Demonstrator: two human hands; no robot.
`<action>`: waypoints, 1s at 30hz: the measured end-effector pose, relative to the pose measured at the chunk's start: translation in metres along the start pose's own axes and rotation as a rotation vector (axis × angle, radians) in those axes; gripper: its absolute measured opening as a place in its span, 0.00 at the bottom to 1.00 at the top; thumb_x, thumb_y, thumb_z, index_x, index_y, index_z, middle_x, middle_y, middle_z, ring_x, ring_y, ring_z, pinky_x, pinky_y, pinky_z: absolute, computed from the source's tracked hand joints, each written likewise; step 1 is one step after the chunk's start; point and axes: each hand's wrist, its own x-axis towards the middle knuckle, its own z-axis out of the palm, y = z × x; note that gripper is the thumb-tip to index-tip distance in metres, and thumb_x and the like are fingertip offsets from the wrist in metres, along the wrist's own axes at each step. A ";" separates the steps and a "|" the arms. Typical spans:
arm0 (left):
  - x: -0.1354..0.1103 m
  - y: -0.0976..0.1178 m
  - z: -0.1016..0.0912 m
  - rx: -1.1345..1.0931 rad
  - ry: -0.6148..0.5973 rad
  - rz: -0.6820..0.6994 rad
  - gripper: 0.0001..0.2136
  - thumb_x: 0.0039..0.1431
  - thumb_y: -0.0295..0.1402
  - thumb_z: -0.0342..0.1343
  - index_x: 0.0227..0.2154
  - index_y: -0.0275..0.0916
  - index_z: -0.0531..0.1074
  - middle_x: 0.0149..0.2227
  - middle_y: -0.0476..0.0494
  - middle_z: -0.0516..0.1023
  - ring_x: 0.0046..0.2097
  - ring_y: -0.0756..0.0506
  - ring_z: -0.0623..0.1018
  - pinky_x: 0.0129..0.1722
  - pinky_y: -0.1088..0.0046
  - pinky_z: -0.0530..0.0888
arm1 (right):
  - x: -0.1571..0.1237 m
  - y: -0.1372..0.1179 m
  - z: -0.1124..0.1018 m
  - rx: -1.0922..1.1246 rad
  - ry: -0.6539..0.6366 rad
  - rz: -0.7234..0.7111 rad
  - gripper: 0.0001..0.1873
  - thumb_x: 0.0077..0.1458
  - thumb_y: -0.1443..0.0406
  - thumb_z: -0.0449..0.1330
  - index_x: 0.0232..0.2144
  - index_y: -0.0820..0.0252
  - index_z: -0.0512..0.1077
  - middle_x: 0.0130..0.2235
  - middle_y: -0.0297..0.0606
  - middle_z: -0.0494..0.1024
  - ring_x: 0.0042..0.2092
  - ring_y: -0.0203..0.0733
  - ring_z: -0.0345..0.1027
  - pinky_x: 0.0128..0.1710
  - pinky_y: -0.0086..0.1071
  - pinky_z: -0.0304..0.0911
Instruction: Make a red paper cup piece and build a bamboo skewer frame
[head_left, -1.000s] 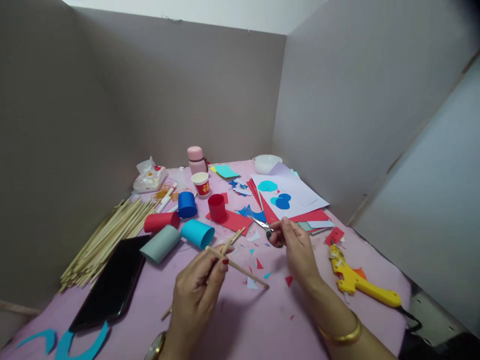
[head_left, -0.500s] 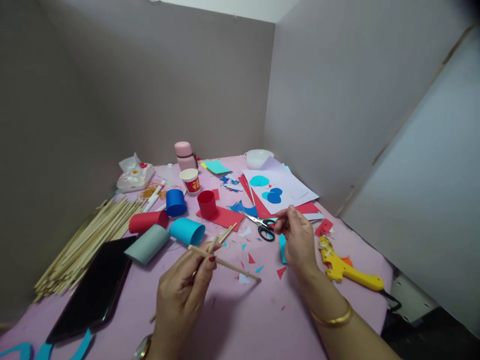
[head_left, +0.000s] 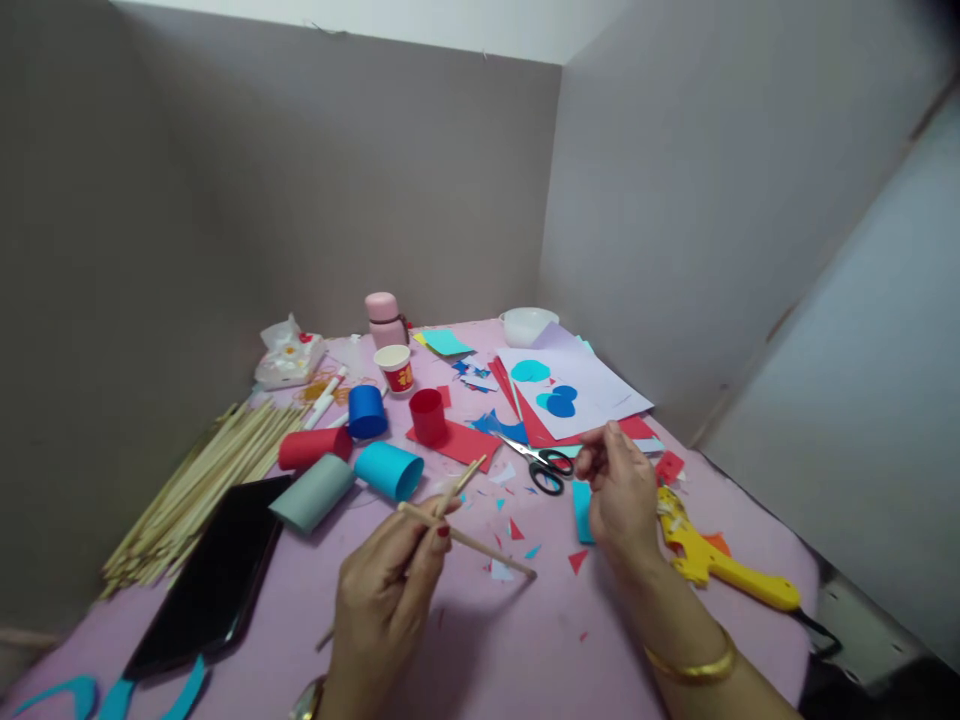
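Observation:
My left hand (head_left: pixel 390 580) is closed around thin wooden sticks (head_left: pixel 480 547) that cross each other between thumb and fingers. One stick slants down to the right, another points up and away, and an end sticks out behind the wrist. My right hand (head_left: pixel 621 490) is raised over the table with thumb and fingertips pinched together; whether anything is between them cannot be made out. Just left of it lie black-handled scissors (head_left: pixel 546 470), and a turquoise paper piece (head_left: pixel 583 512) is partly under it. Paper scraps (head_left: pixel 516 530) are scattered between the hands.
A yellow glue gun (head_left: pixel 720 565) lies at the right. Paper tubes in red, grey, turquoise (head_left: pixel 388 470) and blue stand or lie left of centre. Further left are a bundle of sticks (head_left: pixel 195 490) and a black phone (head_left: pixel 210 570). A paper cup (head_left: pixel 395 370) and pink flask (head_left: pixel 385 322) stand behind.
The whole scene has shifted a little right and down in the view. Both hands keep nearly the same pose, the left still gripping the crossed sticks.

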 end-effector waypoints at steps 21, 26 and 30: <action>-0.010 0.006 0.005 -0.144 0.000 0.038 0.11 0.63 0.33 0.48 0.37 0.37 0.75 0.26 0.44 0.75 0.30 0.47 0.74 0.30 0.74 0.69 | -0.008 0.025 -0.012 -0.077 -0.069 0.127 0.18 0.50 0.50 0.62 0.26 0.59 0.72 0.18 0.28 0.69 0.23 0.34 0.59 0.25 0.28 0.55; -0.011 0.007 0.005 -0.138 0.003 0.037 0.12 0.64 0.34 0.47 0.36 0.37 0.75 0.26 0.43 0.75 0.30 0.47 0.75 0.30 0.73 0.69 | -0.011 0.025 -0.011 -0.101 -0.093 0.153 0.19 0.50 0.49 0.62 0.25 0.59 0.72 0.18 0.27 0.69 0.23 0.33 0.59 0.26 0.26 0.56; -0.010 0.006 0.006 -0.128 0.007 0.034 0.13 0.64 0.35 0.46 0.31 0.38 0.75 0.24 0.44 0.74 0.28 0.47 0.74 0.29 0.73 0.69 | -0.011 0.027 -0.011 -0.116 -0.114 0.161 0.20 0.50 0.48 0.61 0.25 0.59 0.72 0.18 0.28 0.69 0.23 0.33 0.59 0.24 0.27 0.55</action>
